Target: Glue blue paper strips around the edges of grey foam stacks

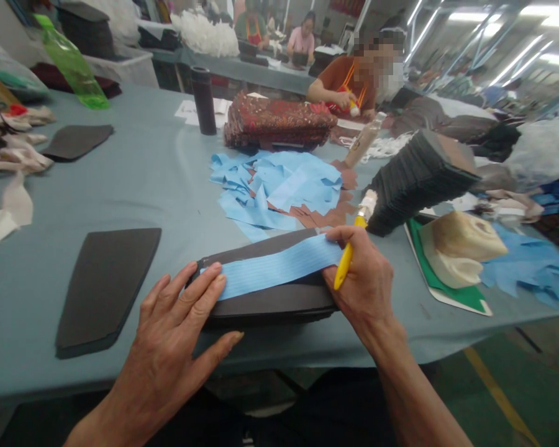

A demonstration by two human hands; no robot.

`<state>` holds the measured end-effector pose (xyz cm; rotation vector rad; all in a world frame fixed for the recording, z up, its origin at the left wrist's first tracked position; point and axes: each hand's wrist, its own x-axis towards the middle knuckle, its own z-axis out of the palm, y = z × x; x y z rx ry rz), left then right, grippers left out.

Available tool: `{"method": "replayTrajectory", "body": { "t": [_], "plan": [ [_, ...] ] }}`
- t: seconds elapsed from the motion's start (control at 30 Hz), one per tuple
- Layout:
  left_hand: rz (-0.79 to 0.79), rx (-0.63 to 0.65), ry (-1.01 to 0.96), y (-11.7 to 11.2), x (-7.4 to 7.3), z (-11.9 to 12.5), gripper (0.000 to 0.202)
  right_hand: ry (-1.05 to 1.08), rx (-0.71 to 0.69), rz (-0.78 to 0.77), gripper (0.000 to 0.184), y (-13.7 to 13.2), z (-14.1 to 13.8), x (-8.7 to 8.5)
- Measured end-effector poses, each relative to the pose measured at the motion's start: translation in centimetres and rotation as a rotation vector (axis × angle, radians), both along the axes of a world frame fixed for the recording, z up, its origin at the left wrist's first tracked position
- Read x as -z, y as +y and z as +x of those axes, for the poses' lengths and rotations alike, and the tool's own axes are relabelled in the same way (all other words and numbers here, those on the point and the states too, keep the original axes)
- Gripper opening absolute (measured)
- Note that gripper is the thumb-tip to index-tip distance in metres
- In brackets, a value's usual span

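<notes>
A blue fabric strip (279,268) lies along the top of a dark grey foam piece (270,303) near the table's front edge. My left hand (181,329) lies flat with fingers spread, pressing the strip's left end onto the foam. My right hand (363,279) is closed around a yellow-handled tool (347,261) with a whitish tip, and its fingers also press the strip's right end.
A flat dark foam piece (105,285) lies to the left on the grey-blue table (158,180). Behind are blue fabric scraps (279,189), a leaning stack of dark pieces (414,177), a patterned red stack (279,121), a dark bottle (204,99) and a person (354,81) working opposite.
</notes>
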<state>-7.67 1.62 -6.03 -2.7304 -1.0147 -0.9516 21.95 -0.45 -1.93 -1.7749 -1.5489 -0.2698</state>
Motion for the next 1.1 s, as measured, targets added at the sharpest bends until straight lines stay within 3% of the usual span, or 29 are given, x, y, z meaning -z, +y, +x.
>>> {"method": "replayTrajectory", "body": {
  "t": [0.3, 0.53, 0.83, 0.93, 1.1],
  "plan": [
    [0.020, 0.012, 0.020, 0.00, -0.08, 0.07, 0.062, 0.481, -0.057, -0.056, 0.015, 0.34, -0.27, 0.18],
    [0.023, 0.017, 0.013, 0.03, -0.05, 0.09, 0.062, 0.533, -0.093, -0.046, 0.006, 0.07, 0.14, -0.16],
    [-0.004, 0.000, -0.012, 0.09, 0.19, 0.11, 0.067, 0.646, -0.111, -0.022, 0.022, 0.30, 0.36, -0.24],
    [0.000, -0.007, -0.015, 0.07, 0.26, 0.10, 0.068, 0.623, -0.110, -0.048, 0.028, 0.47, 0.18, 0.12],
    [0.009, -0.021, -0.005, -0.07, 0.31, 0.08, 0.069, 0.544, -0.093, -0.070, 0.022, 0.53, 0.15, 0.49]
  ]
}}
